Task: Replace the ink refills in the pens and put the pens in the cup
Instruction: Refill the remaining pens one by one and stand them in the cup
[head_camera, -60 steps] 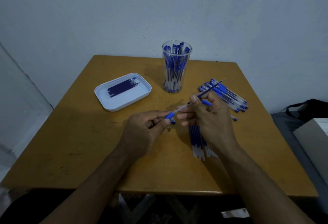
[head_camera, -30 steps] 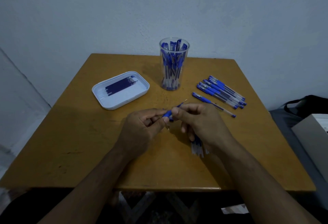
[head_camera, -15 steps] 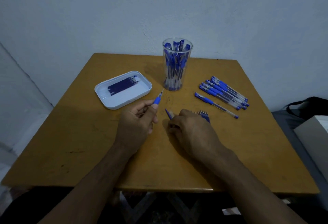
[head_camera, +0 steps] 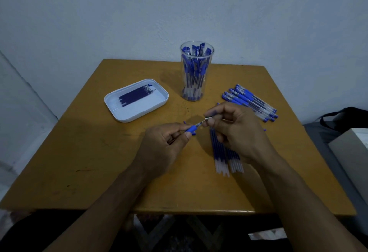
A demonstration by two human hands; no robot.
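Observation:
Over the middle of the wooden table [head_camera: 99, 172], my left hand [head_camera: 163, 148] pinches a blue pen grip section [head_camera: 191, 128]. My right hand [head_camera: 235, 132] pinches a thin refill [head_camera: 207, 119] whose tip meets that grip; most of the refill is hidden in my fingers. Below my right hand lies a bundle of blue refills [head_camera: 225, 156]. A clear cup [head_camera: 196, 72] full of blue pens stands at the back. Several capped pens [head_camera: 251, 102] lie in a row to its right.
A white tray [head_camera: 137, 112] with several dark refills lies at the back left. A small blue piece [head_camera: 184, 122] sits on the table beside my left hand. A grey box [head_camera: 352, 148] and a dark bag [head_camera: 346, 116] are off the table's right side.
My hands had drawn apart, the left holding the grip alone and the right down on the refill bundle. Now the right hand has lifted a refill and brought its tip to the grip.

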